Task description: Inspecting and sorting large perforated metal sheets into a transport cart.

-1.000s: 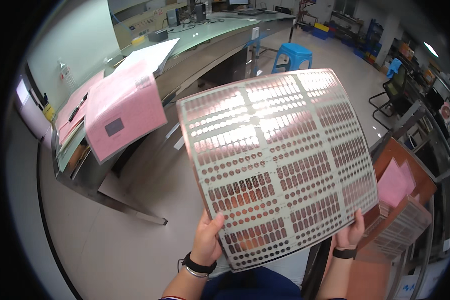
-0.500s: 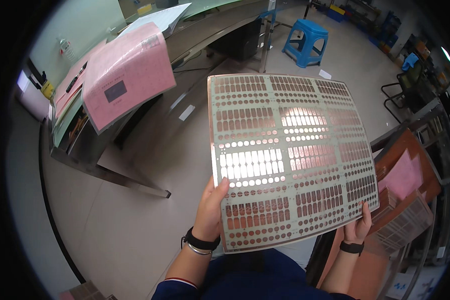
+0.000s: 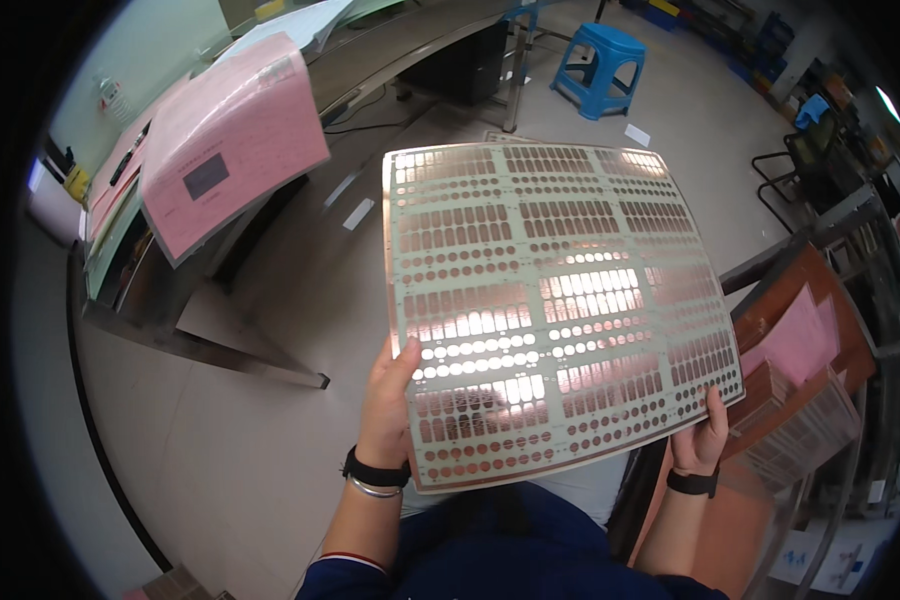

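Observation:
A large, roughly square circuit board panel, pale green with rows of shiny copper pads, is held up in front of me. My left hand grips its left edge low down, thumb lying on the face and fingers hidden behind. On the lower right edge my right hand is closed, its thumb on the front near the corner. Light glares off the pads across the middle. A thin sliver of another edge shows behind the panel's top; I cannot tell whether it is a second board.
At the left stands a desk with a pink sheet in a clear sleeve hanging over its side. A blue stool is farther back. To the right, a brown rack holds pink paper and several boards.
The panel has shifted slightly left and up with both hands still on it. Its tilt differs a little, so the glare has moved over the pads. A thin edge now shows behind the top.

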### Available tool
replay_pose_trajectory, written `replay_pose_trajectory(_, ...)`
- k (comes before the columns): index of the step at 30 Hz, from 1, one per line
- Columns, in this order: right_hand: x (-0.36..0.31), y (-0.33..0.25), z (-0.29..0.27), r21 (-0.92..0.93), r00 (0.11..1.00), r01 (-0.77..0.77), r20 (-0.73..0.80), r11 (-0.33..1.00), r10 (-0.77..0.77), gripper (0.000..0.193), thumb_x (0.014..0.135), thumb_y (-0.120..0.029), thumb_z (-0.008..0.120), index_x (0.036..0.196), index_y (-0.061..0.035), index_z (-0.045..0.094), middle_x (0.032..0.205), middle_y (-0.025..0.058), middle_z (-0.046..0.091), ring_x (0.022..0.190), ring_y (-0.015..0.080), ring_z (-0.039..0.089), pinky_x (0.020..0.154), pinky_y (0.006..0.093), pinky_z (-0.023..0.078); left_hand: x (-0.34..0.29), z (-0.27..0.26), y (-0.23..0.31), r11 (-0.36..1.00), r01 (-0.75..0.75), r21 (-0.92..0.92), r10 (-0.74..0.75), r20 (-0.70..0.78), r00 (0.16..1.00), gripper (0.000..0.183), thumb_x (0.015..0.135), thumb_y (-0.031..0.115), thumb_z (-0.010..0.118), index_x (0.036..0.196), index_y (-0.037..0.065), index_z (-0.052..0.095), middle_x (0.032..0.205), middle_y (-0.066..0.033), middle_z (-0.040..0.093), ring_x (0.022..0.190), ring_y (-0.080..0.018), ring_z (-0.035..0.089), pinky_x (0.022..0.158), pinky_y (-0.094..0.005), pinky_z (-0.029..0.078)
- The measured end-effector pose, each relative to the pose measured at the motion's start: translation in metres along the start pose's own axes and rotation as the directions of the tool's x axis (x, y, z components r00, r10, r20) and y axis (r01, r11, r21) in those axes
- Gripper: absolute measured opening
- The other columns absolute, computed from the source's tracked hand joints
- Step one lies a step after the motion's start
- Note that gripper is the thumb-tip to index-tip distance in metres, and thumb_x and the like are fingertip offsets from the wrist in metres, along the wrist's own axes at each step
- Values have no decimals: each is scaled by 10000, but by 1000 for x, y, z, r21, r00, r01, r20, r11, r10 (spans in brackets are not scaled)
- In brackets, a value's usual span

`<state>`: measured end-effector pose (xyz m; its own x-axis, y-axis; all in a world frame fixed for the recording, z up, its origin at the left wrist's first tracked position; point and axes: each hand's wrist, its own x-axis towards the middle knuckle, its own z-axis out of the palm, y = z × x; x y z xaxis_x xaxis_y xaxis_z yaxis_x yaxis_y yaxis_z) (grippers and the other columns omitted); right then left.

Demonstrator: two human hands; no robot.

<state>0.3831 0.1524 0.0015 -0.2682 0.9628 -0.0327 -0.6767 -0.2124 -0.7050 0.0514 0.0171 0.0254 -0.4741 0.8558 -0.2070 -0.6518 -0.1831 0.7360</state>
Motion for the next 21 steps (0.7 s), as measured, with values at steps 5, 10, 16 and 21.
replay_pose_trajectory(5,-3,3,9,-66,998,58,34,996,-56,386,936,-144,461,1287,7,408,1269,116,511,1172,236,489,1013,399,363,1,-6,1,997,-61,36,61,0,998,446,954,217,460,1324,-18,373,1225,-115,519,1068,-155,522,908,-294,425)
replay_pose_trajectory(10,-6,5,17,-147,996,91,33,985,-87,460,914,-155,501,1325,-7,355,1289,113,474,1176,230,471,990,392,376,6,-17,1,987,-102,126,101,9,995,450,960,247,462,1317,-16,384,1228,-101,525,1058,-145,528,901,-284,428)
replay_pose_trajectory(16,-10,4,32,-213,991,131,21,968,-129,483,896,-154,523,1320,-1,348,1266,120,483,1151,232,492,974,385,394,10,-28,-4,984,-111,139,109,19,994,391,969,268,442,1246,-7,446,1139,-80,574,966,-132,571,830,-275,472)
replay_pose_trajectory(21,-13,4,36,-243,990,141,36,960,-137,503,876,-149,561,1307,1,350,1248,124,491,1139,227,500,968,378,400,11,-31,-3,977,-106,186,105,17,994,408,970,301,437,1239,-5,445,1126,-78,577,951,-139,580,809,-280,480)
